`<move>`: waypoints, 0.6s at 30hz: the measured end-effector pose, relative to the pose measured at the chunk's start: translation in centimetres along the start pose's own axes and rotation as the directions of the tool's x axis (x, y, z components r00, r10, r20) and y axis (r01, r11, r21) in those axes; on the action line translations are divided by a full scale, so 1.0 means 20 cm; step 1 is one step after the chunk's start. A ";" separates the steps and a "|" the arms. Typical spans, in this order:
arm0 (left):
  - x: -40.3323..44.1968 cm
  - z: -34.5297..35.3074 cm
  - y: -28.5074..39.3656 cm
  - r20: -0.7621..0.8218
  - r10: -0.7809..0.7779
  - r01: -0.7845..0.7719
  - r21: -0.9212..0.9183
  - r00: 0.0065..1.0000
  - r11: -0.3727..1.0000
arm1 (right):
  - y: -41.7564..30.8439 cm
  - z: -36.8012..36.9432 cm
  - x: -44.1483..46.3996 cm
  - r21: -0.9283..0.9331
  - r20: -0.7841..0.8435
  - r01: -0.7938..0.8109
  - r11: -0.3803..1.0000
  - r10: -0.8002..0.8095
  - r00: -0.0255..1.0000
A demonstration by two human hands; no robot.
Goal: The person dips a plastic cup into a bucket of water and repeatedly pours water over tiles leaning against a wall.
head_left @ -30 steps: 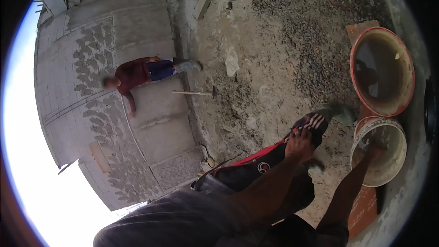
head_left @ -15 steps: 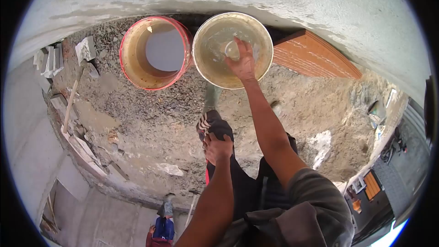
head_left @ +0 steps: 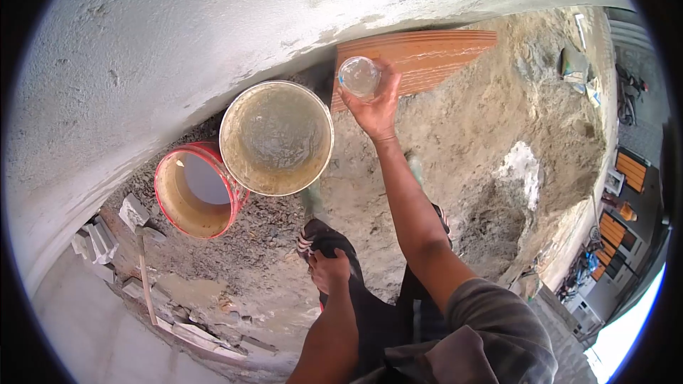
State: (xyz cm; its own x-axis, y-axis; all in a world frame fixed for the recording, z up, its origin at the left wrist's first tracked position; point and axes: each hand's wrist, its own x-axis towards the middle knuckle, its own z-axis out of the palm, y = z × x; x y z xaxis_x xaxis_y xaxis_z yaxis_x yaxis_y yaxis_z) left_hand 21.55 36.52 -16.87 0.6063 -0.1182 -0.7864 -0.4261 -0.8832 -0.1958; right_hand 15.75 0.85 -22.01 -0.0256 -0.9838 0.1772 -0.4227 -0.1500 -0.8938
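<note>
Lifted clear cup [head_left: 361, 78] out of pale bucket [head_left: 238, 160] with right hand [head_left: 377, 112]; now apart from cloudy, rippled water [head_left: 281, 128]. Held by half-curled fingers, above left end of ribbed orange panels [head_left: 427, 57]. Curled left hand [head_left: 331, 272] over dark trousers [head_left: 366, 263]; cannot tell if gripping cloth.

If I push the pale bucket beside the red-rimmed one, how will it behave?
The pale bucket should feel heavy, given the murky water inside. The water would probably slosh; its surface looks rippled. The bucket may drag or tilt, since nearby ground looks stony.
</note>
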 end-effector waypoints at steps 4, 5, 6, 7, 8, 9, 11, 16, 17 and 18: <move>0.00 -0.04 0.02 -0.013 0.018 -0.017 0.033 1.000 0.999 | 0.01 -0.02 0.12 -0.096 -0.095 -0.026 0.995 0.017 0.995; 0.00 -0.05 0.03 -0.009 0.016 -0.016 0.048 1.000 0.999 | 0.01 -0.02 0.13 -0.099 -0.083 -0.048 0.994 0.040 0.996; 0.00 -0.05 0.04 -0.009 0.022 -0.022 0.056 1.000 0.998 | 0.02 -0.01 0.13 -0.103 -0.068 -0.070 0.992 0.063 0.996; 0.00 -0.06 0.04 -0.007 0.027 -0.026 0.064 1.000 0.998 | 0.02 0.00 0.14 -0.107 -0.052 -0.092 0.990 0.087 0.995; -0.01 -0.06 0.03 -0.005 0.030 -0.029 0.073 1.000 0.997 | 0.02 0.00 0.14 -0.102 -0.054 -0.097 0.990 0.092 0.994; -0.01 -0.05 0.03 -0.019 0.043 -0.042 0.069 0.999 0.997 | 0.02 0.02 0.13 -0.096 -0.056 -0.103 0.990 0.098 0.994; 0.00 -0.03 0.01 -0.051 0.067 -0.064 0.061 0.996 0.996 | 0.01 0.04 0.13 -0.103 -0.058 -0.125 0.987 0.120 0.991; 0.02 -0.01 0.00 -0.035 0.056 -0.053 0.080 0.998 0.995 | -0.04 0.06 0.14 -0.170 -0.042 -0.232 0.958 0.228 0.973; 0.02 -0.01 0.01 -0.036 0.049 -0.045 0.082 0.998 0.996 | -0.04 0.06 0.14 -0.176 -0.044 -0.217 0.960 0.213 0.976; 0.02 -0.01 0.02 -0.037 0.046 -0.043 0.082 0.998 0.996 | -0.04 0.06 0.15 -0.181 -0.045 -0.201 0.963 0.196 0.980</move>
State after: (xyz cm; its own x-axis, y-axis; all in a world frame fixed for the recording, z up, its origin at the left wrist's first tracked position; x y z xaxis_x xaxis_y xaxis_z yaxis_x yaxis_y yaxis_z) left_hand 21.77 36.08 -17.08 0.6100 -0.1756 -0.7727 -0.5056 -0.8371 -0.2090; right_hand 17.16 -2.14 -21.34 -0.1489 -0.9887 0.0169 -0.5654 0.0711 -0.8218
